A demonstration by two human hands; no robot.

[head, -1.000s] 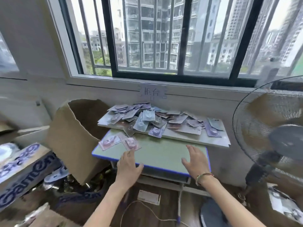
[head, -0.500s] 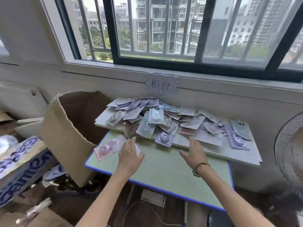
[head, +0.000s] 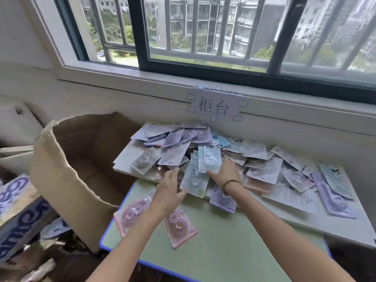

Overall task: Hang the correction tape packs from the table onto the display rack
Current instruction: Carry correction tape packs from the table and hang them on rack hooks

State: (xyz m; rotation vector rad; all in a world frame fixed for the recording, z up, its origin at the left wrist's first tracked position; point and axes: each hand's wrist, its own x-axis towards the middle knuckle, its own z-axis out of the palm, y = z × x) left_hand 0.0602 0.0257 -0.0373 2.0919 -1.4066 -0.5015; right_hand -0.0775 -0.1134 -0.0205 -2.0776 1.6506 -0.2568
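Both hands, the left hand (head: 169, 192) open and the right hand (head: 224, 173) lying flat, are reaching into the loose pile of packs (head: 209, 161), risking sliding some off the counter's (head: 234, 251) front edge.

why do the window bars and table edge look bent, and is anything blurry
Head view: wide-angle distortion bows the window bars and table edge; daylight is soft, without hard shadows; the left hand and nearby packs are slightly motion-blurred; the paper sign stays legible.

Bare forearms — a brown beaded bracelet (head: 231, 182) circles the right wrist.
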